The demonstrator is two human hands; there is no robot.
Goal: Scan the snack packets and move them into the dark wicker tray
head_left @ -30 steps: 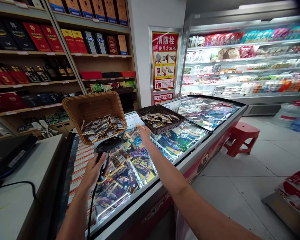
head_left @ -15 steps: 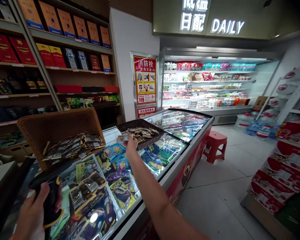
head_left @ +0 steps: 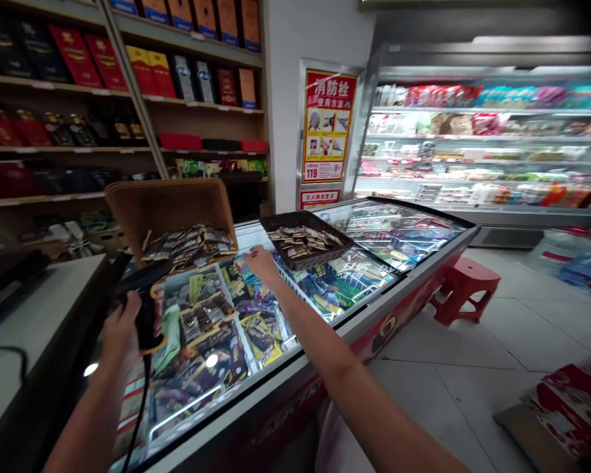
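While a tipped brown basket (head_left: 170,203) holds a pile of small packets (head_left: 192,244), a dark basket (head_left: 320,261) on the freezer (head_left: 423,272) has more flat packets (head_left: 308,240) in it. A red stool (head_left: 470,269) stands beside the freezer. The left hand (head_left: 121,328) is wrapped around a black scanner (head_left: 148,312), which hides the brown basket's bottom corner. The right hand (head_left: 262,261) is near both baskets, fingers a bit bent; I can't tell if they pinch anything.
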